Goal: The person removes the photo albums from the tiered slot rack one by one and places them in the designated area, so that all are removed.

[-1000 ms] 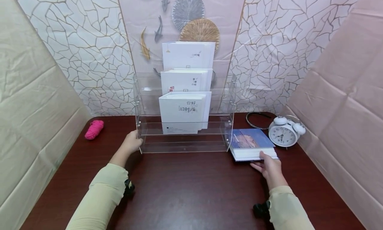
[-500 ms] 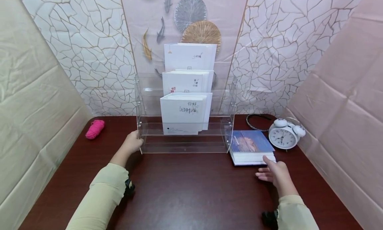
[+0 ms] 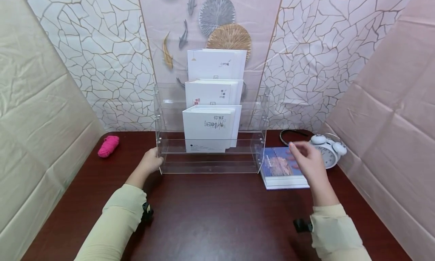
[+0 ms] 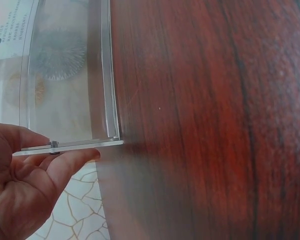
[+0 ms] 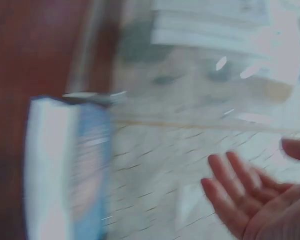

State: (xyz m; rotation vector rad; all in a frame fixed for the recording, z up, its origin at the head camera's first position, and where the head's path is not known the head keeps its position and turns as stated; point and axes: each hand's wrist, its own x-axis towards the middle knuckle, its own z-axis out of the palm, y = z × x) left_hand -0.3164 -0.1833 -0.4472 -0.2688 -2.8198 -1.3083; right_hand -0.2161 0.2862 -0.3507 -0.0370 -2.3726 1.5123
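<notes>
A clear acrylic book rack (image 3: 209, 167) stands mid-table, with white books in three stepped tiers: back (image 3: 207, 66), middle (image 3: 205, 91) and front (image 3: 200, 125). My left hand (image 3: 150, 162) grips its left side panel; in the left wrist view, the thumb and fingers lie on either face of the clear panel (image 4: 85, 146). Beside the rack's right side lie blue-covered books (image 3: 276, 166), stacked flat with white page edges towards me. Over their right part my right hand (image 3: 312, 164) is raised with nothing in it. Its fingers are loosely spread in the blurred right wrist view.
A white twin-bell alarm clock (image 3: 329, 155) stands at the right, partly behind my right hand. Behind the books lies a dark headband-like loop (image 3: 283, 138). A pink yarn skein (image 3: 108, 146) rests at the back left. Draped cloth walls enclose the dark wood table (image 3: 217, 223).
My right hand has let go of the blue-covered books, drawn back, then risen over them. The books have shifted slightly towards me. My left hand keeps its grip on the rack.
</notes>
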